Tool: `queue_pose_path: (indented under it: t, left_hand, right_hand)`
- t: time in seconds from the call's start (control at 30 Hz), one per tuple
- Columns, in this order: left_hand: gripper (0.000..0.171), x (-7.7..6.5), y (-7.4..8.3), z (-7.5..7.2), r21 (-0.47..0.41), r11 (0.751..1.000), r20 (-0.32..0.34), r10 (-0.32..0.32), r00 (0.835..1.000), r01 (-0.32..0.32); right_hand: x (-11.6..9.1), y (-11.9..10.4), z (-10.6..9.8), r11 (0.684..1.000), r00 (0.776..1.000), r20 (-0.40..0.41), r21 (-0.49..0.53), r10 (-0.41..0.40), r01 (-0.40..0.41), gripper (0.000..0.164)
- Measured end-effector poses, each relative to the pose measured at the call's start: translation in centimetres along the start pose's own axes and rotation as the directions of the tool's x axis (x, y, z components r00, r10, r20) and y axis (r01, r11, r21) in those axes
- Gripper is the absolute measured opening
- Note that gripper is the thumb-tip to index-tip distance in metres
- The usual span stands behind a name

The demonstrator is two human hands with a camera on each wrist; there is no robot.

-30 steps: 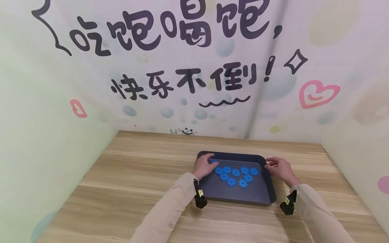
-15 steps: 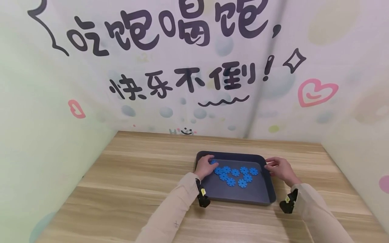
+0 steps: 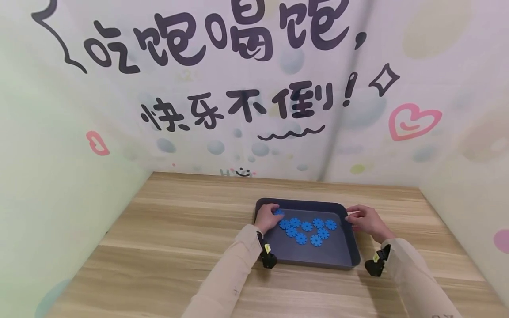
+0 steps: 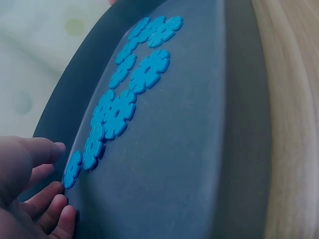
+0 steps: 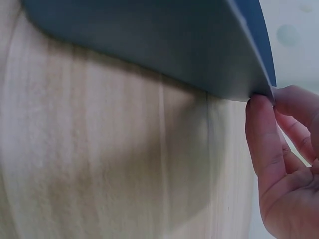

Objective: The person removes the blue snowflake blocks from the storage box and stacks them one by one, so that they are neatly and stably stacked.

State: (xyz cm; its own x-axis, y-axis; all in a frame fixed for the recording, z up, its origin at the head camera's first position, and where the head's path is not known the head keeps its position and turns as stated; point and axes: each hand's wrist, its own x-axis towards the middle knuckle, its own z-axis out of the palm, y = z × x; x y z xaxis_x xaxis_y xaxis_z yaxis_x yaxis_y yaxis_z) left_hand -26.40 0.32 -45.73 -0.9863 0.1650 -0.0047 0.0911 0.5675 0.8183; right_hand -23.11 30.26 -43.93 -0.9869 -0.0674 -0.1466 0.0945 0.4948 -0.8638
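Several blue notched discs (image 3: pixel 301 238), like flat flower-shaped pieces, lie in a dark grey rectangular tray (image 3: pixel 314 260) on the wooden table. My left hand (image 3: pixel 267 218) reaches over the tray's left end with loosely bent fingers. In the left wrist view its fingertips (image 4: pixel 59 186) are beside the end disc (image 4: pixel 73 169); whether they touch it I cannot tell. At the tray's right side, my right hand (image 3: pixel 366 221) pinches the rim between thumb and finger, clearly seen in the right wrist view on the tray's wall (image 5: pixel 214 59).
The wooden tabletop (image 3: pixel 179 212) extends left of the tray and in front of it. A printed white backdrop (image 3: pixel 222 145) stands behind the table, with pale side walls. Black wrist cameras (image 3: pixel 268 258) sit on both cuffs, the left one close to the tray's front edge.
Hardly anything differs: the view has shifted slightly, and the left forearm has come a little rightward. Both hands keep their places at the tray, and the discs lie as before.
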Motion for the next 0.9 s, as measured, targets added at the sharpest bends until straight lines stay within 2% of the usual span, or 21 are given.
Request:
queue_pose_path:
  t: [0.4,0.63,0.9]
  left_hand:
    - [0.034,0.3,-0.36,0.12,0.019,1.0,0.011,0.002,1.0,-0.002]
    - [0.035,0.42,-0.35,0.25,0.027,1.0,0.021,-0.006,1.0,0.005]
    - [0.036,0.74,-0.9,0.48,0.068,0.998,0.052,-0.014,0.999,0.01]
  right_hand:
    - [0.48,0.06,-0.14,0.999,0.999,0.013,0.012,0.052,-0.052,0.036]
    - [0.39,0.18,-0.2,0.999,0.999,0.011,0.018,0.037,-0.037,0.035]
    - [0.37,0.06,-0.25,0.998,0.998,0.024,0.019,0.064,-0.064,0.037]
